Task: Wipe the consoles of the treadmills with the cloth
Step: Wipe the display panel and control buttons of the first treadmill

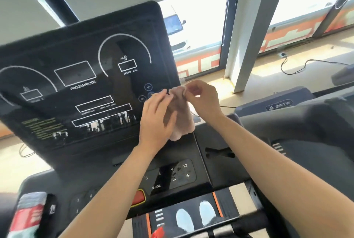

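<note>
A black treadmill console (80, 76) with white dial markings and the words PROGRAM MODE and SPEED fills the left half of the view. A pale pink cloth (181, 115) hangs in front of the console's lower right corner. My left hand (156, 121) holds the cloth from the left side, fingertips at its top edge. My right hand (203, 98) pinches the cloth's upper right corner. Below the screen lies the button panel (170, 176) with numbers, plus, minus and MODE.
A second treadmill (298, 122) stands to the right. A red stop button (138, 197) sits on the lower panel. A bottle with a red label (28, 216) stands in the left cup holder. My white shoes (195, 216) are on the belt. Windows and a pillar (247, 32) lie ahead.
</note>
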The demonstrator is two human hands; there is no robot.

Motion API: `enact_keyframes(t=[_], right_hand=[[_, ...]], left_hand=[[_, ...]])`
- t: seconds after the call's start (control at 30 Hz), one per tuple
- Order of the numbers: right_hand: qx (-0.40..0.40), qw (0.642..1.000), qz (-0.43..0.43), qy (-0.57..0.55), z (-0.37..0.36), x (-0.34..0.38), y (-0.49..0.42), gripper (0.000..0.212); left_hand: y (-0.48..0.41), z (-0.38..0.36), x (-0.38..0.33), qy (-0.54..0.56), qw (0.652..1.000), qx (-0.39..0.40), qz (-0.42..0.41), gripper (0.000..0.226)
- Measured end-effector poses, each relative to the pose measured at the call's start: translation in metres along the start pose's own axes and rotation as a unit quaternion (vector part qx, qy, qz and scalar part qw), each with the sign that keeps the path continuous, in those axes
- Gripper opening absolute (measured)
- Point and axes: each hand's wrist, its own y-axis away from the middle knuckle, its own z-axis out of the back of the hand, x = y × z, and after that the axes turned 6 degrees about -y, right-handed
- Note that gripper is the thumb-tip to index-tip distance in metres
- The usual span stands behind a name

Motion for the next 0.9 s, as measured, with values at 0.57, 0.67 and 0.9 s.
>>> enact_keyframes(t=[0.57, 0.67, 0.9], right_hand=[[0.086, 0.976, -0.069, -0.189, 0.015, -0.03, -0.006, 0.037], [0.093, 0.971, -0.085, -0.202, 0.008, -0.03, -0.001, 0.04], [0.117, 0.98, -0.02, -0.163, -0.003, -0.031, 0.02, 0.066]], left_hand=[[-0.031, -0.016, 0.037, -0.373, 0.905, 0.077, -0.189, 0.079], [-0.049, -0.011, 0.034, -0.369, 0.913, 0.055, -0.166, 0.079], [-0.093, 0.015, 0.034, -0.378, 0.914, 0.045, -0.137, 0.083]])
